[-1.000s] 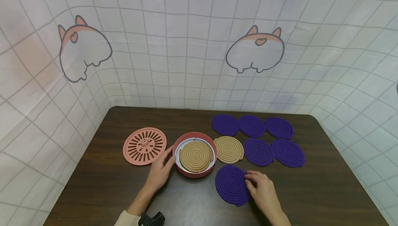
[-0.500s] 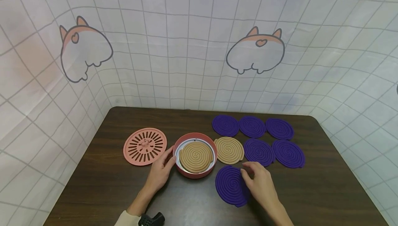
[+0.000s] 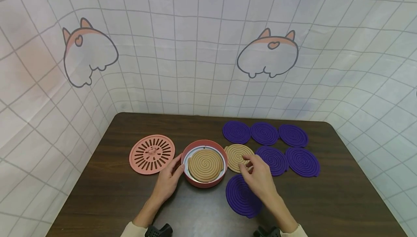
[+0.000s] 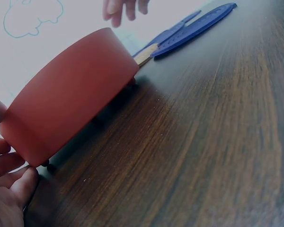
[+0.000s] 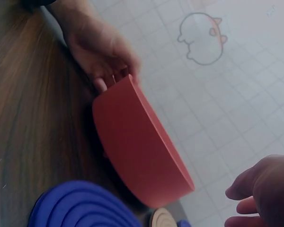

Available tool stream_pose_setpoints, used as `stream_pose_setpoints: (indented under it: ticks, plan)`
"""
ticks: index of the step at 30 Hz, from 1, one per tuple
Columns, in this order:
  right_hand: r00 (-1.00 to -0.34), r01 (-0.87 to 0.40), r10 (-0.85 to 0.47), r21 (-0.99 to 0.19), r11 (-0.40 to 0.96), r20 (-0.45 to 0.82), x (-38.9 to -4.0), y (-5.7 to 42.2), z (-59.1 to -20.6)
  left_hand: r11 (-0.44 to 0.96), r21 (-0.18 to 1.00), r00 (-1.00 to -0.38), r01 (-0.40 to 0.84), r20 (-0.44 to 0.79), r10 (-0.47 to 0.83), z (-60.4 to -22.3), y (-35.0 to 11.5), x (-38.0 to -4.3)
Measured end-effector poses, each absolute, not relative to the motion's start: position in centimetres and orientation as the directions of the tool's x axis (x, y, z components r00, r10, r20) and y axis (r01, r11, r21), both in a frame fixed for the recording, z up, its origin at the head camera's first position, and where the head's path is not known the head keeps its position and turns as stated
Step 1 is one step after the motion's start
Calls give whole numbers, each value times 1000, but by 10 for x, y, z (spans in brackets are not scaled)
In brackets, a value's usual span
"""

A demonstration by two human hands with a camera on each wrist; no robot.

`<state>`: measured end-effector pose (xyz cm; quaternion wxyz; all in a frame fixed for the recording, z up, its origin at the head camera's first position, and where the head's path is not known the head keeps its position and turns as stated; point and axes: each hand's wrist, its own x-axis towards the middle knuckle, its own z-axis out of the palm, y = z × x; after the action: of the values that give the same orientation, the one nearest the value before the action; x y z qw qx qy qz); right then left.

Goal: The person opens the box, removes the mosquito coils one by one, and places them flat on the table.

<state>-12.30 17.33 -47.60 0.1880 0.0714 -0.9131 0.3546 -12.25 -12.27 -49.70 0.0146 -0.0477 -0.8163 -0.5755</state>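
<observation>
My left hand grips the left side of a round red mosquito coil box, thumb at the rim and fingers against the wall. In the left wrist view the box's wall stands on small feet. Inside lies a tan mosquito coil over a white liner. My right hand, fingers loosely bent and holding nothing, hovers over a second tan coil to the right of the box. Below that hand, a purple mosquito coil lies flat, partly covered by the wrist in the head view.
A pink slotted lid lies left of the box on the dark wooden table. Several more purple coils lie in two rows at the back right. A white gridded cloth surrounds the table's back and sides.
My right hand has left the right edge of the front purple coil and moved up and left over the tan coil. My left hand and the box have stayed put.
</observation>
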Motion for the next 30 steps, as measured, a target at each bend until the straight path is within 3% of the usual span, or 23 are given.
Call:
stream_pose_setpoints:
  ticks: [8,15,30]
  plan:
    - [-904,-339,-72,-604,722,421,-137,155,-472,338,937,-996,88,76,47,-531,-127,-135]
    - [-881,-404,-139,-566,719,452,-149,140,-470,318,943,-994,101,86,61,-537,-130,-137]
    - [-899,-427,-273,-547,720,343,-163,114,-466,317,942,-993,111,97,62,-537,-130,-137]
